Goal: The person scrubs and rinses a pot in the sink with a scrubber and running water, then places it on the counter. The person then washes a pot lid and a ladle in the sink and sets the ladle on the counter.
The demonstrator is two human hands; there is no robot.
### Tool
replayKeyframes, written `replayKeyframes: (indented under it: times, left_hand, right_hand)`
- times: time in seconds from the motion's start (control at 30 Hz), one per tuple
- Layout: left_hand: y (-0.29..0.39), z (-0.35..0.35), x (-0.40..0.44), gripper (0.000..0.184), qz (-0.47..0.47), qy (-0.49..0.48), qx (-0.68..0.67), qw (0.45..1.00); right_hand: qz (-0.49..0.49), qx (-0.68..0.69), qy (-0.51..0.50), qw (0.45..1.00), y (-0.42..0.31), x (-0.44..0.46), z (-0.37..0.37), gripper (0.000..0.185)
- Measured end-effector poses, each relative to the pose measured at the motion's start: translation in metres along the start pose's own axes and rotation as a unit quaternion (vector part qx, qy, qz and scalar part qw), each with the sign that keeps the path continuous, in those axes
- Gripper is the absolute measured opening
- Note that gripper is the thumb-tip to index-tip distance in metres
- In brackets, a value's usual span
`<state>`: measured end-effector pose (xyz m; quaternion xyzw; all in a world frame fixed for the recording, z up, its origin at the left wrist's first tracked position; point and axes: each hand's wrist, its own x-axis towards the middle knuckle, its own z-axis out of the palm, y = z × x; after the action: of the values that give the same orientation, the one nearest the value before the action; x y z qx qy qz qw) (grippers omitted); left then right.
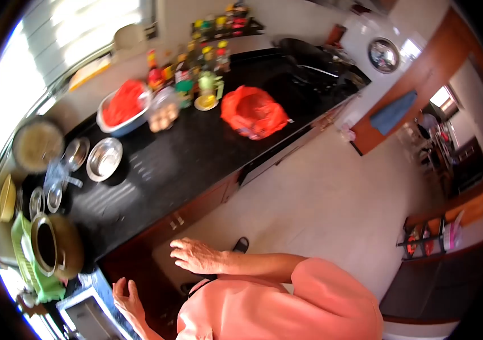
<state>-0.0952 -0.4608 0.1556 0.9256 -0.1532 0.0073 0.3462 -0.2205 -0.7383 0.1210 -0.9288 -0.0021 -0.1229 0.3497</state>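
Observation:
My left hand point(128, 300) is at the lower left, in front of the cabinet beside the sink point(86, 314). Its thumb and fingers are apart, with nothing held. Across my body reaches my right hand point(196, 256), in the air short of the black counter point(156, 170). The fingers there are slightly bent and spread, and nothing is in them. Near the sink, a large brown pot point(69, 246) stands on the counter. A shiny metal bowl point(104, 160) lies farther back, and a red plastic bag point(253, 112) sits farther right.
A white basin point(131, 127) holding red plastic, a bag of eggs point(163, 116) and several sauce bottles point(184, 73) line the wall. Left of them are a round pan point(39, 144) and a green rack point(26, 255). A wok point(301, 52) is on the stove.

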Motion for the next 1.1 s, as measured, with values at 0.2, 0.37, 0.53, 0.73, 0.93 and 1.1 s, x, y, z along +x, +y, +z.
replayKeyframes:
  times: [0.2, 0.37, 0.53, 0.73, 0.93, 1.1]
  left_hand:
    - [0.198, 0.135, 0.003, 0.029, 0.019, -0.191, -0.208, 0.959]
    - [0.363, 0.219, -0.014, 0.030, 0.250, -0.334, -0.147, 0.897]
    - [0.479, 0.305, -0.025, 0.034, 0.353, -0.441, -0.146, 0.813]
    - [0.582, 0.394, -0.027, 0.035, 0.345, -0.495, -0.193, 0.774]
    - [0.674, 0.492, -0.016, 0.032, 0.274, -0.550, -0.186, 0.767]
    - [0.777, 0.564, -0.014, 0.034, 0.275, -0.573, -0.186, 0.749]
  right_hand:
    - [0.137, -0.055, 0.001, 0.989, 0.097, -0.102, -0.139, 0.029]
    - [0.210, -0.103, 0.208, 0.950, 0.134, -0.206, -0.230, 0.024]
    - [0.435, -0.101, 0.287, 0.847, 0.158, -0.319, -0.276, 0.025]
    - [0.520, -0.116, 0.338, 0.776, 0.223, -0.381, -0.377, 0.024]
    - [0.481, -0.107, 0.390, 0.777, 0.362, -0.392, -0.501, 0.022]
    - [0.442, -0.219, 0.358, 0.793, 0.492, -0.437, -0.599, 0.026]
